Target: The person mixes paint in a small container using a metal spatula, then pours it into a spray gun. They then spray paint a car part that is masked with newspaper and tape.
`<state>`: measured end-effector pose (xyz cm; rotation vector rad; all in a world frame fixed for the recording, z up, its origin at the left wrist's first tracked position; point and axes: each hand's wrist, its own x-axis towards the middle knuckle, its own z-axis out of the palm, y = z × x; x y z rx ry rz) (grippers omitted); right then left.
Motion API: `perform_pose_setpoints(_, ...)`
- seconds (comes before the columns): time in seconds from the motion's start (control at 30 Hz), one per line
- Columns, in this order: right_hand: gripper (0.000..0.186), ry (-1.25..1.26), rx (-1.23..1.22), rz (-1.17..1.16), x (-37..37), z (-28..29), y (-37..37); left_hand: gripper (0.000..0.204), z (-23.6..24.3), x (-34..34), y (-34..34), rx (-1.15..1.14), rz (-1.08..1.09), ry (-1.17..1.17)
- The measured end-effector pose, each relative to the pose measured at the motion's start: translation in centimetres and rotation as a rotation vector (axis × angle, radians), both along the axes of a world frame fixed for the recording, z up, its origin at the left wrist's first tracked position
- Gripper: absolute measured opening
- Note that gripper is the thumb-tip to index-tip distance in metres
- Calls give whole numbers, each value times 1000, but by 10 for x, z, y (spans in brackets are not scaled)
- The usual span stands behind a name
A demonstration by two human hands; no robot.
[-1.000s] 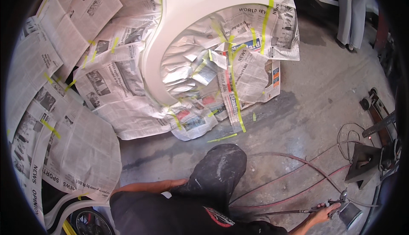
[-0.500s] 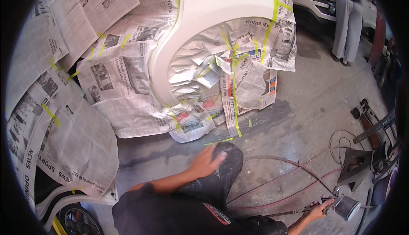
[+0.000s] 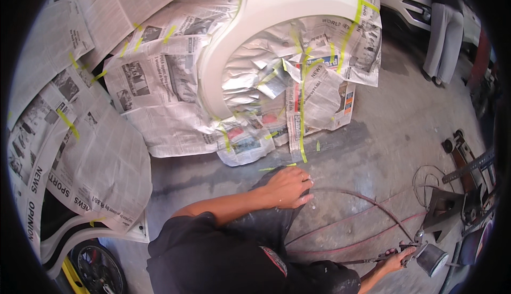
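My left hand (image 3: 287, 187) rests over my dark-clad knee, fingers loosely bent, holding nothing. At lower right, my right hand (image 3: 399, 259) grips a metal spray gun (image 3: 410, 251) with a grey cup (image 3: 432, 259) attached and a hose trailing from it. Ahead of me is a white curved body panel (image 3: 215, 78) around a wheel arch, framed by taped newspaper sheets (image 3: 149, 102). Crumpled paper fills the arch, crossed by yellow-green tape strips.
Hoses (image 3: 351, 193) cross the concrete floor (image 3: 388, 129). A black metal stand (image 3: 442, 211) and a wheeled jack (image 3: 458, 150) are at right. A person (image 3: 442, 38) stands beside a white vehicle (image 3: 404, 6) at upper right. A wheel (image 3: 98, 270) lies lower left.
My left hand has moved up and forward onto my knee. My right hand keeps hold of the spray gun. The person at upper right appears slightly farther down in the view than a second ago.
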<state>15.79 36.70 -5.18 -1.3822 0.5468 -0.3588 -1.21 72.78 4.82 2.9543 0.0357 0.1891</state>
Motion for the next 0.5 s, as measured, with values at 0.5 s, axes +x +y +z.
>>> perform_pose_setpoints(0.5, 47, -153, -299, 109, -4, 17, 50, 28, 7, -82, 109, -374, 112, -393)
